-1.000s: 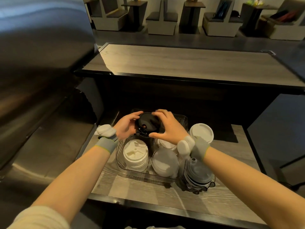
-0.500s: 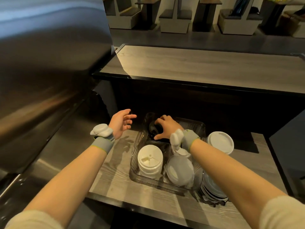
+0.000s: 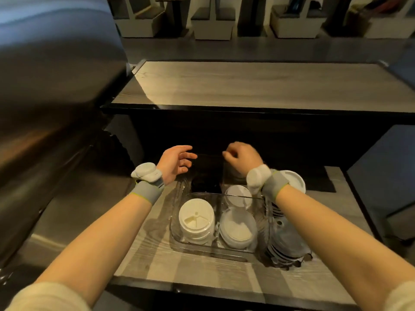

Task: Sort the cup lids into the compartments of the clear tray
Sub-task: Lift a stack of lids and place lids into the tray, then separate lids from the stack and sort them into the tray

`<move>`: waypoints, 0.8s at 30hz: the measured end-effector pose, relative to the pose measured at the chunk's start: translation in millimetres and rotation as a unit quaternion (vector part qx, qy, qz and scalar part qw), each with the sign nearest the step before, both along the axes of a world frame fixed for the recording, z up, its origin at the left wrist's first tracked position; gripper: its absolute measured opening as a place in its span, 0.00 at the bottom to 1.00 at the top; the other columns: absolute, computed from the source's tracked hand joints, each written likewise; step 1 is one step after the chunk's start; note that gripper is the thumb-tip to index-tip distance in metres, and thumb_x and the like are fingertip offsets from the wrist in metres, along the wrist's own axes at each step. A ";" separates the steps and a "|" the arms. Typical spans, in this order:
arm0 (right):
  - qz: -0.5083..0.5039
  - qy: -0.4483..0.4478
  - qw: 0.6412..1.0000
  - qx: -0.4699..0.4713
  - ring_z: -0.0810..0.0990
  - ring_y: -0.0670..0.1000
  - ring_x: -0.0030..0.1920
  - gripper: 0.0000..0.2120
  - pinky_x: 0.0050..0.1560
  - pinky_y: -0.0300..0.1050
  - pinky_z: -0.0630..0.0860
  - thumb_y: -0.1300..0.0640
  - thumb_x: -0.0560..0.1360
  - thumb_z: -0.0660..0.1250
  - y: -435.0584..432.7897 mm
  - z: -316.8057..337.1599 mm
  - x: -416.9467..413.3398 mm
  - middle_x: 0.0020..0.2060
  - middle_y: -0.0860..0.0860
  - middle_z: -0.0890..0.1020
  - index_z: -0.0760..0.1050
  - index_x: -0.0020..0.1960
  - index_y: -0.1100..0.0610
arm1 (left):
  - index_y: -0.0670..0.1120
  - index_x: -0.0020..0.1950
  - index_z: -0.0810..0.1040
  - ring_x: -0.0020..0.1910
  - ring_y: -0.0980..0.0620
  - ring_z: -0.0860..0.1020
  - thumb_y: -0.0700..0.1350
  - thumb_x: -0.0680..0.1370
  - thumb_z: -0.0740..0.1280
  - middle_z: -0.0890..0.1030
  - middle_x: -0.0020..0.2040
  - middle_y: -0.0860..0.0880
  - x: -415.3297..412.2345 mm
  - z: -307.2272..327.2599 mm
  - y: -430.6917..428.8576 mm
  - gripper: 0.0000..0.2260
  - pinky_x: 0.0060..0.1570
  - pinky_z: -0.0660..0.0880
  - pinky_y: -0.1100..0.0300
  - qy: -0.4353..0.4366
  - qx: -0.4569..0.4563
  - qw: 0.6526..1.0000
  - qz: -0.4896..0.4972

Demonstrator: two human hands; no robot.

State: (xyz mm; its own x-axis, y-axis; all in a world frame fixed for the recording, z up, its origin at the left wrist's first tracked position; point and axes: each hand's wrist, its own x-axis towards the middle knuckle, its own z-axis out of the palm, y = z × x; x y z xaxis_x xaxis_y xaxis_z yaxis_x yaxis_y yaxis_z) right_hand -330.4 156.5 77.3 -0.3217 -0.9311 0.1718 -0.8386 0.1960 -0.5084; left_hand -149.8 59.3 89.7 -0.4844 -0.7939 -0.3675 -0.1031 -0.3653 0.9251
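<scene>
Since right hand (image 3: 241,157) lifted — black lids (image 3: 205,182) seemingly released.

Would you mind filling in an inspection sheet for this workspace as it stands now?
Surface: wood-grain counter, with the tray standing on it.
Job's things: clear tray holds white sip lids near left, white flat lids near right, a small white lid far right, black lids far left.
Clutter: a stack of translucent lids and a white lid lie outside the tray, on its right.
Hands: left hand open, right hand curled, both near the tray's far end, holding nothing seen.
Cables: nothing seen.
Surroundings: steel appliance on the left, a higher counter beyond, seating behind.
</scene>
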 end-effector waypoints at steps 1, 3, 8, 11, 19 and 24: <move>-0.023 -0.025 0.999 -0.002 0.77 0.56 0.44 0.12 0.40 0.44 0.67 0.51 0.77 0.62 4.8 5.7 -8.7 0.41 0.56 0.79 0.77 0.45 0.59 | 0.42 0.59 0.72 0.24 0.57 0.73 0.44 0.81 0.57 0.79 0.38 0.46 -5.9 4.0 2.9 0.11 0.21 0.65 0.69 -0.003 0.004 1.000 -0.018; -0.060 -0.066 0.996 0.008 0.76 0.54 0.38 0.13 0.37 0.44 0.67 0.49 0.76 0.62 27.2 13.2 -30.3 0.34 0.53 0.77 0.76 0.40 0.56 | 0.41 0.51 0.74 0.22 0.57 0.76 0.45 0.81 0.57 0.81 0.33 0.47 -24.1 12.6 17.3 0.10 0.21 0.67 0.70 -0.032 0.028 0.995 -0.090; -0.106 -0.139 0.984 0.038 0.72 0.50 0.30 0.20 0.39 0.47 0.68 0.48 0.77 0.62 96.1 17.3 -60.8 0.26 0.52 0.73 0.70 0.29 0.57 | 0.41 0.43 0.75 0.29 0.52 0.83 0.48 0.81 0.56 0.84 0.31 0.46 -67.6 24.0 74.5 0.14 0.26 0.76 0.66 -0.110 0.097 0.940 -0.307; -0.143 -0.160 0.976 0.030 0.74 0.56 0.32 0.23 0.41 0.48 0.71 0.49 0.77 0.62 130.0 13.6 -68.7 0.29 0.58 0.75 0.73 0.31 0.65 | 0.40 0.45 0.77 0.34 0.50 0.84 0.50 0.81 0.55 0.85 0.36 0.44 -83.5 22.0 103.8 0.17 0.31 0.80 0.64 -0.133 0.127 0.904 -0.387; -0.164 -0.231 0.943 0.176 0.72 0.51 0.33 0.22 0.36 0.44 0.70 0.42 0.77 0.57 199.7 -20.5 -82.9 0.35 0.55 0.77 0.76 0.40 0.59 | 0.35 0.61 0.71 0.71 0.39 0.66 0.55 0.81 0.54 0.68 0.70 0.34 -97.2 -17.9 195.5 0.24 0.64 0.67 0.50 -0.247 0.289 0.809 -0.449; -0.174 -0.344 0.888 0.253 0.72 0.57 0.62 0.27 0.58 0.49 0.70 0.40 0.77 0.54 208.9 -56.0 -68.8 0.63 0.56 0.74 0.67 0.68 0.57 | 0.40 0.77 0.46 0.72 0.37 0.62 0.62 0.76 0.59 0.60 0.74 0.33 -88.4 -57.3 238.5 0.41 0.71 0.59 0.47 -0.221 0.407 0.835 -0.297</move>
